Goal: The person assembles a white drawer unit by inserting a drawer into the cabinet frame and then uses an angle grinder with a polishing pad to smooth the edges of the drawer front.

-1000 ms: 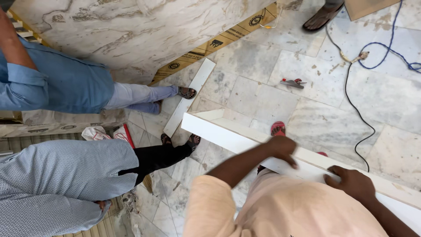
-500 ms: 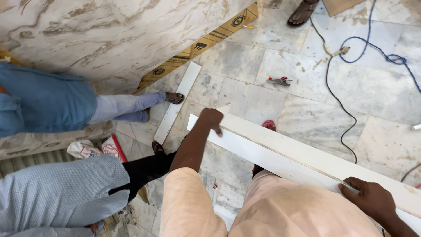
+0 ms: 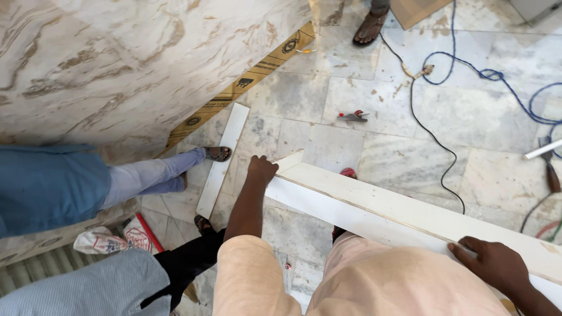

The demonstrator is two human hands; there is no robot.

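Two bystanders' legs (image 3: 158,175) crowd frame left; cables (image 3: 433,134) snake across upper right; open tile floor (image 3: 304,105) at upper centre.

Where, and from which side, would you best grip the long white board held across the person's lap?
Grip the white board near both ends, coming down from above, as the left hand and right hand do: it is long, narrow and lies nearly level.

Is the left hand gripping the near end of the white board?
No, the left hand rests at the far end of the white board, while the right hand holds the near part.
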